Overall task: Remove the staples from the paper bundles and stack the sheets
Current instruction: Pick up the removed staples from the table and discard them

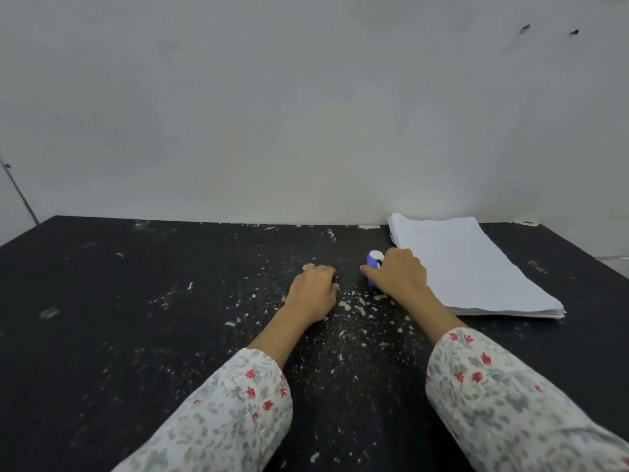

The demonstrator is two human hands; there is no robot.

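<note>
A thick stack of white sheets lies at the back right of the black table, against the wall. My right hand grips a small blue and white staple remover just left of the stack, resting on the tabletop. My left hand lies a little to the left of it on the table with its fingers curled under; a small pale scrap shows at its fingertips, and I cannot tell whether the hand holds it.
Small white paper scraps and specks are scattered over the table between and in front of my hands. A plain pale wall rises behind the table's far edge. The table's left half is bare dark surface with faint marks.
</note>
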